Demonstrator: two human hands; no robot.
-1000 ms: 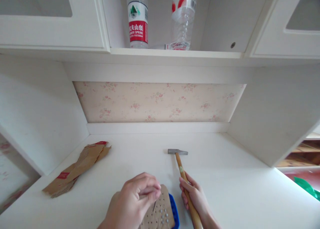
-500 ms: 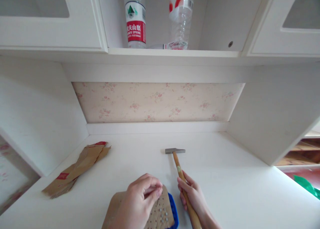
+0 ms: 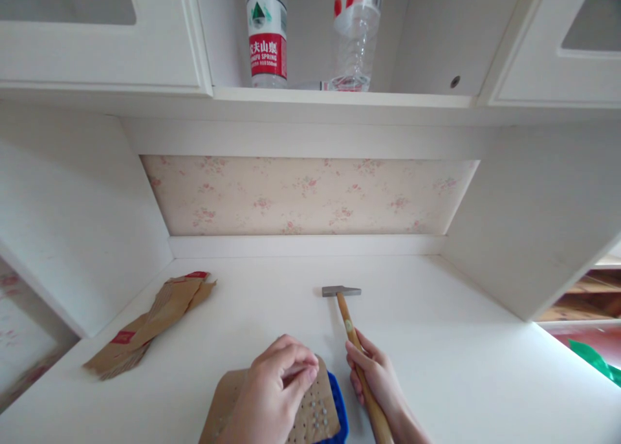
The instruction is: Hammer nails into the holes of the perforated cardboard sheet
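My right hand (image 3: pixel 373 373) is wrapped round the wooden handle of a hammer (image 3: pixel 350 327), whose grey metal head points away from me over the white tabletop. Over a brown board with rows of holes (image 3: pixel 310 405), my left hand (image 3: pixel 279 389) is closed in a pinch; what lies between thumb and fingers, if anything, is hidden. Several small grey nail heads (image 3: pixel 318 413) stand in the board just right of my left hand. Beneath the board a blue tray or base (image 3: pixel 339 405) shows along its right edge.
A torn piece of brown cardboard (image 3: pixel 150 324) lies at the left of the white tabletop (image 3: pixel 427 340). White side panels (image 3: pixel 514 217) flank it. Overhead, a shelf holds a red-labelled water bottle (image 3: pixel 268 39) and another clear bottle (image 3: pixel 354 39).
The view has shifted very slightly. Both hands keep practically the same place and grip, and the hammer stays still.
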